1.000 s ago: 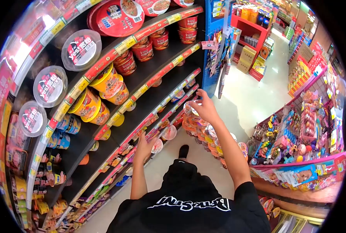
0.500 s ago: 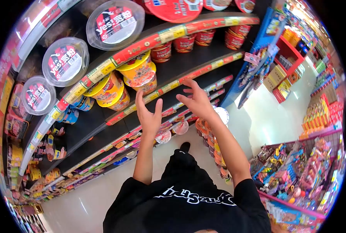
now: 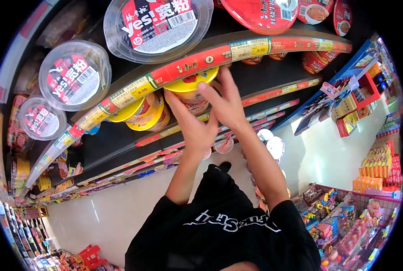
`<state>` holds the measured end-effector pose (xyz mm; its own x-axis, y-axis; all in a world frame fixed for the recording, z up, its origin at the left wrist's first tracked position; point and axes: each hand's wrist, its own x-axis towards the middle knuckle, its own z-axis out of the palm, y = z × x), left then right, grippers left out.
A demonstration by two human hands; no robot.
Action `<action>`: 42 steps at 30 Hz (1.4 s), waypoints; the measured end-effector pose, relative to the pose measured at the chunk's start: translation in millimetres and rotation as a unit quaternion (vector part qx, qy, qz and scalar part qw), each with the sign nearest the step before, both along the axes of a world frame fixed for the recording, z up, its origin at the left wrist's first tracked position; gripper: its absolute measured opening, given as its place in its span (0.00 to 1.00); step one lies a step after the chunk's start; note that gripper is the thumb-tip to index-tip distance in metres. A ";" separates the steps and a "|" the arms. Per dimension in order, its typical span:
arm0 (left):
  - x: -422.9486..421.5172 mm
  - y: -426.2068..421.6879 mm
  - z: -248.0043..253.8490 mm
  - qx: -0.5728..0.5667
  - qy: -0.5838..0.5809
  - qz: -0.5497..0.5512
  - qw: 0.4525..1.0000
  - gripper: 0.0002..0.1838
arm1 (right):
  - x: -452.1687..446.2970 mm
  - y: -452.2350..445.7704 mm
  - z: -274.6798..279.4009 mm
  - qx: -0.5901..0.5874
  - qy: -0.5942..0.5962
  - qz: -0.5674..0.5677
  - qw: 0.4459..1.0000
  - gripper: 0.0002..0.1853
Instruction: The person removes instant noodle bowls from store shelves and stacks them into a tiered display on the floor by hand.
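A yellow-lidded tub of instant noodles stands on the shelf below the upper shelf's price strip, which hides part of its lid. My left hand curves round its left side. My right hand holds it from the right, with a finger over the lid's edge and other fingers behind. The tub's underside and some of my fingertips are hidden. To the left, more yellow noodle tubs are stacked beside my left hand.
Clear-lidded bowls and a red noodle bowl line the upper shelf. Its curved price strip overhangs my hands. Red cups stand farther right. Lower shelves run beneath. A bin of small packaged goods stands on the floor at right.
Both hands have moved forward and up from in front of the shelf onto the yellow-lidded tub and closed round it. The view has come nearer to the shelves.
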<state>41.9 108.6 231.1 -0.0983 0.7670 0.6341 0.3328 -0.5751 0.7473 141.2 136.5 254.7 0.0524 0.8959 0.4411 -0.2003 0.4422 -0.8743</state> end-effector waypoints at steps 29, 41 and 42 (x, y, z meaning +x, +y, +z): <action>100.8 -268.8 -191.0 -0.493 -0.003 -0.328 0.806 0.18 | 107.3 -397.6 -238.9 -0.192 0.055 -0.492 0.848 0.34; 158.9 -271.3 -320.6 -0.533 0.114 -0.333 0.769 0.17 | 148.1 -423.1 -352.6 -0.381 0.057 -0.545 0.745 0.26; 169.9 -269.5 -328.2 -0.528 0.110 -0.335 0.773 0.17 | 158.2 -419.3 -354.7 -0.383 0.069 -0.543 0.744 0.26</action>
